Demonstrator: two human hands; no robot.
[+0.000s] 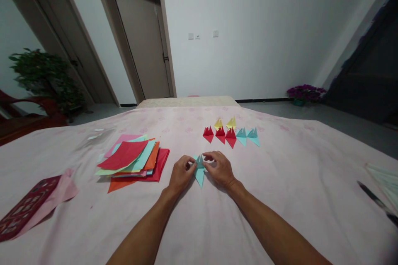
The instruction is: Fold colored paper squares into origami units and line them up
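Note:
Between my two hands is a light blue origami crane (200, 175), its pointed end toward me and its folded peak upward. My left hand (183, 171) pinches its left side between thumb and fingers. On the right side, my right hand (219, 167) has thumb and index finger closed at the paper's upper edge. Beyond my hands stand finished-looking folded figures of the same shape: red origami cranes (220, 135), light blue origami cranes (241, 136) and yellow origami cranes (231, 123), set in two rows.
Left of my hands lies a loose stack of coloured paper sheets (126, 156), red on top. A dark red patterned item (29, 205) with pink paper sits at the far left. On the right edge are a dark pen-like object (373, 194) and a pale packet (384, 182).

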